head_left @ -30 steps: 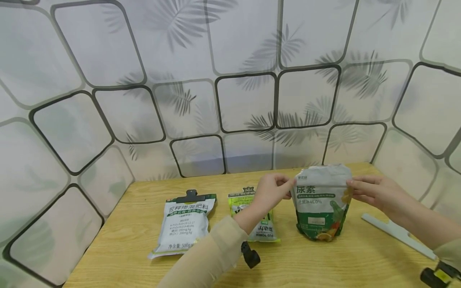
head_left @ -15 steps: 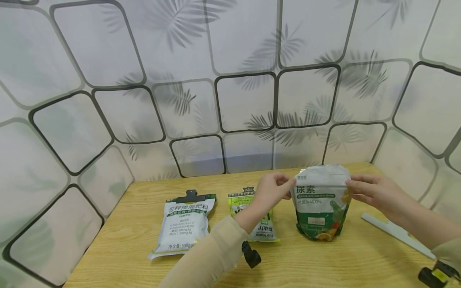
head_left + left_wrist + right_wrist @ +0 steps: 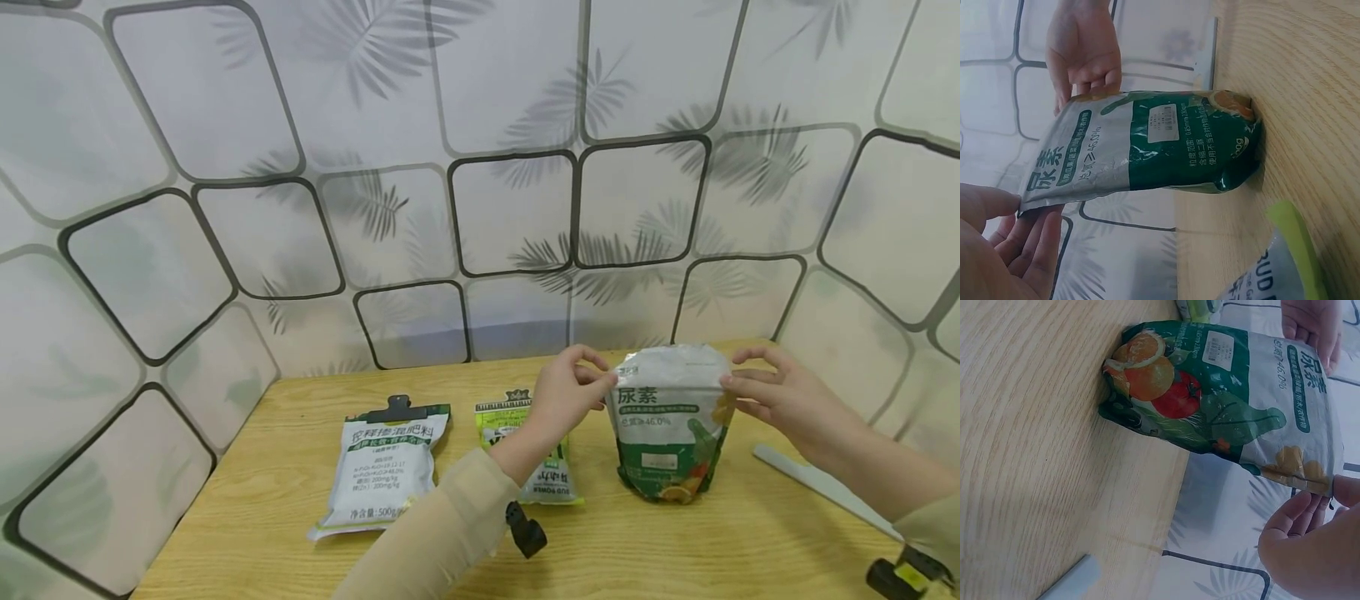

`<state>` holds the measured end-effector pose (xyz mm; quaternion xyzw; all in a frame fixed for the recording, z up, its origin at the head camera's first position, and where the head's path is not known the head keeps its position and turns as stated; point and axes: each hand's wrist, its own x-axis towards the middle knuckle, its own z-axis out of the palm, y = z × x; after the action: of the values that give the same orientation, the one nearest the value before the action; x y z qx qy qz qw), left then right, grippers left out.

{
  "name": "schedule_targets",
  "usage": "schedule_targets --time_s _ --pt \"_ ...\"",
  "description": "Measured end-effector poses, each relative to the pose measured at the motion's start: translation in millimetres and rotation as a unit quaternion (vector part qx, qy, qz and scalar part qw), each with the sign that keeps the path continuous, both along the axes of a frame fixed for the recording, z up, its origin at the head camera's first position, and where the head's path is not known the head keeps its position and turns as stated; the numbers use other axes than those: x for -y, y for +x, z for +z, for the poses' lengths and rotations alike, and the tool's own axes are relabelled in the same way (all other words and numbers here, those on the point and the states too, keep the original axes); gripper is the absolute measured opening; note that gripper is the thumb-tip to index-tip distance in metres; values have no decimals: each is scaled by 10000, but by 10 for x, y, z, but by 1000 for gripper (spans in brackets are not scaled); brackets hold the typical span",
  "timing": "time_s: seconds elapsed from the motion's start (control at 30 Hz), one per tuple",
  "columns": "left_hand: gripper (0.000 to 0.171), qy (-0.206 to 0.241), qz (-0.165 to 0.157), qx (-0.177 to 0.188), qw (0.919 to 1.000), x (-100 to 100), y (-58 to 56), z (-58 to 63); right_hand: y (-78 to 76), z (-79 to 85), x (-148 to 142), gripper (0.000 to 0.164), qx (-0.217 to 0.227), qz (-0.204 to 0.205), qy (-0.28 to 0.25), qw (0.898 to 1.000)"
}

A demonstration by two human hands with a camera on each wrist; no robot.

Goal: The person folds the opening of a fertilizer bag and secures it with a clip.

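Note:
A white and green urea fertilizer bag (image 3: 667, 425), printed with fruit and vegetables, stands upright on the wooden table at the right. My left hand (image 3: 572, 390) pinches its upper left corner between thumb and fingers. At the opposite upper corner, the thumb and fingers of my right hand (image 3: 783, 404) pinch the edge, with the index finger raised off it in the head view. The bag's top is crumpled and spread between both hands. In the left wrist view, the lower end of the bag (image 3: 1197, 144) rests on the tabletop.
Left on the table (image 3: 247, 500) lies a white fertilizer bag (image 3: 386, 475) with a black clip (image 3: 399, 408). A yellow-green bag (image 3: 551, 483), also clipped at its top, lies partly behind my left forearm. A flat white strip (image 3: 817, 485) lies under my right forearm.
My right index finger has lifted away from the bag's edge, and the right forearm has shifted slightly left. Left hand and bag stay nearly in place.

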<state>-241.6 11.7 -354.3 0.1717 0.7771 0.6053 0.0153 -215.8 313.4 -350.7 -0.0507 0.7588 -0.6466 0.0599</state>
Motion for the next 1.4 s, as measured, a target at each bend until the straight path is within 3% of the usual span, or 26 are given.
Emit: schedule_targets --time_s 0.17,0.4,0.8,1.03,1.4 --pt "6 -145 68 -23 9999 -16 7 14 2 -35 4 19 -301 36 154 9994" --pt "10 -145 57 -9 9999 -22 8 -4 7 -74 -21 23 -236 109 459 9986" --pt "16 33 -53 49 10000 0 17 -67 28 -93 -24 32 38 129 -232 9996" --pt "19 113 -154 125 9997 13 23 -131 30 -148 -41 29 64 161 105 9998" --pt "14 -94 -132 194 9997 25 27 -129 33 -219 -73 30 134 191 -439 9988"
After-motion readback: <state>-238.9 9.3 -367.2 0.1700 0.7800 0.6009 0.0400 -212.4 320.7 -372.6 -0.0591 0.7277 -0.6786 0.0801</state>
